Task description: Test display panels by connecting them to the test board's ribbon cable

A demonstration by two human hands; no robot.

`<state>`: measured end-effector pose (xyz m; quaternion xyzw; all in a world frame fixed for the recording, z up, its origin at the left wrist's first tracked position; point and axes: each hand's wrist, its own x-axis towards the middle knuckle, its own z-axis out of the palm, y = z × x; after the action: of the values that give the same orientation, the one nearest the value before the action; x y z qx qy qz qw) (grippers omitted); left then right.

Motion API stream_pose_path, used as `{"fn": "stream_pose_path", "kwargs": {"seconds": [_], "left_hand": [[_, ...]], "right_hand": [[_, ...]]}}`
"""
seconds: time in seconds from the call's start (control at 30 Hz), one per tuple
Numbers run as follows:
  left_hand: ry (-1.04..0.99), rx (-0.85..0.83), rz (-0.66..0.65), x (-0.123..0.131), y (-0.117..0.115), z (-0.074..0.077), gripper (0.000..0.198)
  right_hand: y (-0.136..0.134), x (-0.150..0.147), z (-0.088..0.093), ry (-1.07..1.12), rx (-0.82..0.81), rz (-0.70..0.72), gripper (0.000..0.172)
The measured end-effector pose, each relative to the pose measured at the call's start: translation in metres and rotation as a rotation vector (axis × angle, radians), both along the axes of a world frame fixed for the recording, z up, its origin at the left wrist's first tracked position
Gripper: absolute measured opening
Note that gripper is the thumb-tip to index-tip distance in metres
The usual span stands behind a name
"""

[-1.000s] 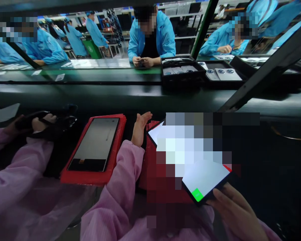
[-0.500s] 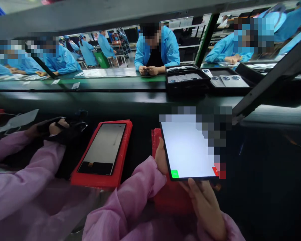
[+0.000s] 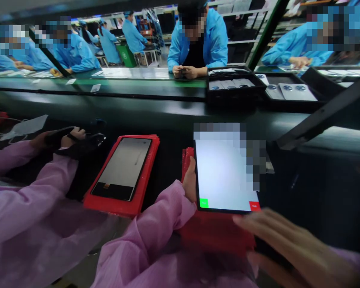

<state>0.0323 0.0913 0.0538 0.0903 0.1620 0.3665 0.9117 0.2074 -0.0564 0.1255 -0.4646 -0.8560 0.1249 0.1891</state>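
Observation:
A tablet [image 3: 222,172] with a lit white screen is tilted up in front of me, with a green box in its lower left corner and a red one in its lower right. My left hand [image 3: 191,182] grips its left edge, thumb along the side and the other fingers hidden behind. At the lower right corner, my right hand [image 3: 291,244] is blurred, fingers stretched out and thumb apart, holding nothing. Beneath the tablet lies a red sleeve or pouch stack [image 3: 216,234].
Left of me, another tablet [image 3: 120,168] rests on a red stack [image 3: 114,206]. A co-worker's pink-sleeved hands [image 3: 73,136] hold a dark object. Black trays [image 3: 237,94] stand beyond the bench, and a slanted metal bar [image 3: 324,108] crosses at right. People in blue sit opposite.
My right hand has come off the tablet's bottom edge and moved right, its fingers spreading. My left hand still holds the tablet. The view has shifted slightly.

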Motion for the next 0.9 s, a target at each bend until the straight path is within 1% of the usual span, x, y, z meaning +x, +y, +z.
{"fn": "stream_pose_path", "kwargs": {"seconds": [0.07, 0.1, 0.13, 0.2, 0.23, 0.27, 0.3, 0.33, 0.37, 0.47, 0.5, 0.53, 0.6, 0.7, 0.83, 0.9], "left_hand": [[-0.011, -0.008, -0.067, 0.0, -0.003, -0.001, 0.078], [-0.017, -0.008, -0.11, -0.001, -0.004, -0.002, 0.08], [-0.021, -0.007, -0.147, -0.001, -0.005, -0.003, 0.081], [-0.014, 0.002, -0.164, -0.003, -0.006, -0.003, 0.078], [-0.004, 0.003, -0.156, -0.004, -0.007, -0.003, 0.075], [0.011, 0.001, -0.141, -0.006, -0.007, -0.003, 0.072], [0.035, -0.009, -0.121, -0.007, -0.006, -0.002, 0.07], [0.062, -0.025, -0.097, -0.007, -0.006, -0.001, 0.069], [0.091, -0.046, -0.079, -0.008, -0.005, -0.001, 0.069], [0.156, -0.085, -0.014, -0.006, -0.003, 0.0, 0.068], [0.166, -0.084, 0.007, -0.006, -0.002, 0.0, 0.066], [0.174, -0.082, 0.021, -0.005, -0.002, 0.0, 0.064], [0.194, -0.093, 0.019, -0.005, -0.001, 0.0, 0.064], [0.202, -0.135, -0.063, -0.008, -0.002, 0.004, 0.073], [0.183, -0.184, -0.142, -0.012, -0.002, 0.008, 0.081], [0.167, -0.196, -0.164, -0.013, -0.001, 0.008, 0.084]], "right_hand": [[0.036, -0.011, 0.013, -0.108, 0.183, -0.026, 0.056], [0.054, -0.018, 0.015, -0.167, 0.254, -0.051, 0.065], [0.071, -0.023, 0.014, -0.22, 0.299, -0.087, 0.078], [0.098, -0.03, 0.006, -0.294, 0.317, -0.143, 0.099], [0.107, -0.032, 0.0, -0.316, 0.308, -0.157, 0.105], [0.112, -0.033, -0.006, -0.334, 0.3, -0.164, 0.105], [0.114, -0.034, -0.011, -0.348, 0.299, -0.166, 0.102], [0.115, -0.035, -0.016, -0.36, 0.308, -0.166, 0.094], [0.113, -0.036, -0.019, -0.372, 0.327, -0.165, 0.082], [0.107, -0.039, -0.022, -0.401, 0.409, -0.173, 0.035], [0.105, -0.039, -0.02, -0.406, 0.429, -0.171, 0.023], [0.103, -0.039, -0.017, -0.406, 0.439, -0.164, 0.017], [0.099, -0.035, -0.009, -0.386, 0.434, -0.145, 0.02], [0.089, -0.025, 0.004, -0.361, 0.387, -0.118, 0.032], [0.073, -0.014, 0.014, -0.396, 0.293, -0.074, 0.035], [0.068, -0.007, 0.02, -0.357, 0.27, -0.032, 0.036]]}}
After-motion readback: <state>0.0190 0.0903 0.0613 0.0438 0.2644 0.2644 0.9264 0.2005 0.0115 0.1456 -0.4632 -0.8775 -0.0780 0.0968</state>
